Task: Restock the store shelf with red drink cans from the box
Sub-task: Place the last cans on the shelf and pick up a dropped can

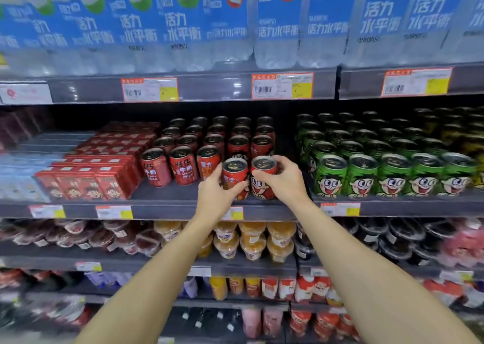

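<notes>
Two red drink cans stand side by side at the front edge of the middle shelf (162, 208). My left hand (217, 193) wraps around the left red can (235, 172). My right hand (284, 180) grips the right red can (263, 183), which shows a cartoon face. Both cans rest upright on the shelf. Behind them stand several rows of the same red cans (207, 144). The box is not in view.
Green cans (387, 173) fill the shelf to the right, red drink cartons (99, 170) to the left. Water bottles (235, 21) stand on the shelf above, cups of jelly (251, 241) on the one below. Bare shelf floor (167, 190) lies in front of the left red cans.
</notes>
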Available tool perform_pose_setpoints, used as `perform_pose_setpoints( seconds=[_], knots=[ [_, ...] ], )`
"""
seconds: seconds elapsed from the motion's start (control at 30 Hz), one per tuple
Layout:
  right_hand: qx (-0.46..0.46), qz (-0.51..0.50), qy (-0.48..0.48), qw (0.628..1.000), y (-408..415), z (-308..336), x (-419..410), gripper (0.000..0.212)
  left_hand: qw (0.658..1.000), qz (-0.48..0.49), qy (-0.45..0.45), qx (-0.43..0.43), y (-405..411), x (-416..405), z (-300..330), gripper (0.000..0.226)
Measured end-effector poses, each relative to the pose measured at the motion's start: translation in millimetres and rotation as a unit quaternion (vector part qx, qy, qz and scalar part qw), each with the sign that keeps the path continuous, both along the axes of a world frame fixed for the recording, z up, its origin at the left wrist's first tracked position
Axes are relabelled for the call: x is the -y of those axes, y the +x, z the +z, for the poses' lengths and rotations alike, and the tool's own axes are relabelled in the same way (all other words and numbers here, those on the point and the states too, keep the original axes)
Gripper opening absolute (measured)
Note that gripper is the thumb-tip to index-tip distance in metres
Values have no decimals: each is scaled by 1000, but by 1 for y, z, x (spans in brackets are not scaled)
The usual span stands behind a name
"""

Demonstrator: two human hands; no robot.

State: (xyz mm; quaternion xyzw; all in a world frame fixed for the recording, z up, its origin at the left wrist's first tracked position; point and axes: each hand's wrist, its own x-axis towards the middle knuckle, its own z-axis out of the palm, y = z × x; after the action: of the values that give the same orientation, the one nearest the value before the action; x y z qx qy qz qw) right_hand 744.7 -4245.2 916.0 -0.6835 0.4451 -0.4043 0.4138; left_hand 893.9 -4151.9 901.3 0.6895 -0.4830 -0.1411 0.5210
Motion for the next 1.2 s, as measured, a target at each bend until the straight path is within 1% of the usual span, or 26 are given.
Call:
perform_pose_setpoints(
  seconds=[0.07,0.17,0.23,0.33,0.57,0.67,0.8,0.97,1.2],
  knots=[
    [8,6,1,1000,-4,-2,-3,63,999,43,-20,-7,-8,-1,-3,56],
    [15,23,-3,1000,-8,-7,-6,63,993,113,-45,-6,-20,0,-9,54],
    [26,29,2,999,-7,-10,-6,64,990,132,-51,8,-25,3,-14,55],
    [35,41,6,999,-6,-13,-5,63,986,155,-49,23,-29,8,-16,63],
    [19,69,0,997,-9,-17,-1,66,983,182,-12,21,-30,32,-8,65],
    [24,64,-10,998,-7,-21,-1,63,983,185,-15,11,-25,42,-8,67],
    [26,57,-16,998,-3,-28,0,64,981,194,-13,26,-21,50,-9,62],
    [37,55,-21,998,-1,-33,0,64,982,183,-23,25,-17,54,-12,64],
    [28,53,-24,998,-1,-36,1,69,980,198,-8,31,-21,58,-9,62]
  ],
)
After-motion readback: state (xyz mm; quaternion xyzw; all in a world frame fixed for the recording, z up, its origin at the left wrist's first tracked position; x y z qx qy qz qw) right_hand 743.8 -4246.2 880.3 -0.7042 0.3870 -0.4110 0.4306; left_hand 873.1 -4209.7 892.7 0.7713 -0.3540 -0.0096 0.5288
